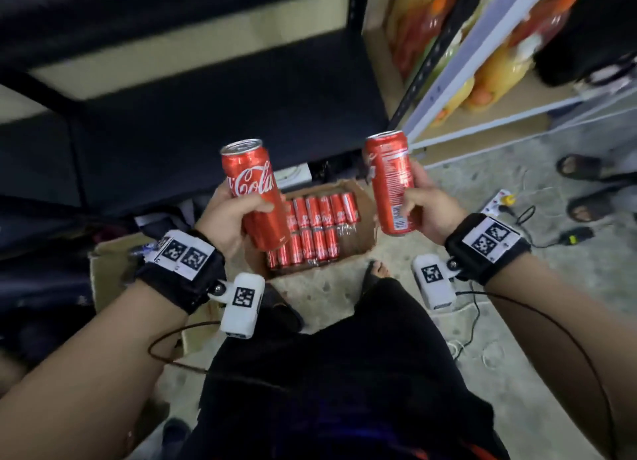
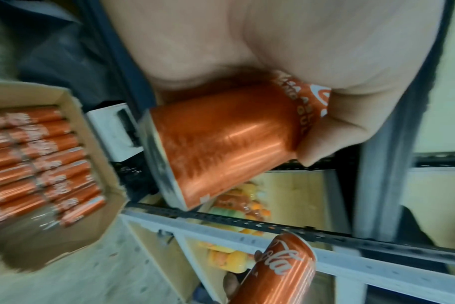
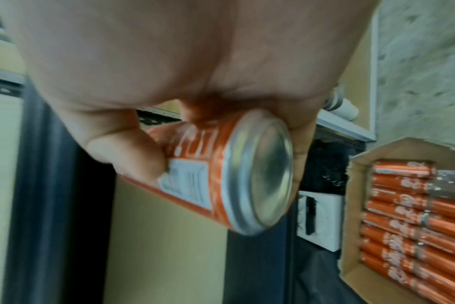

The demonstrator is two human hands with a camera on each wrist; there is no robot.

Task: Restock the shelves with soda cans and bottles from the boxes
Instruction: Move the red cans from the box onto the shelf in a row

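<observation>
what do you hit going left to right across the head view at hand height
left hand → its cola can → box of cans on the floor behind → second cola can → right hand → sandalled feet

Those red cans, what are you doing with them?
A person is restocking shelves. The left hand grips one red cola can, and the right hand grips another can. Both are held up over a cardboard box on the floor, which holds more cans lying in rows. Neither can is on a shelf yet. Bottles of orange and yellow drinks fill the shelf to the right.
</observation>
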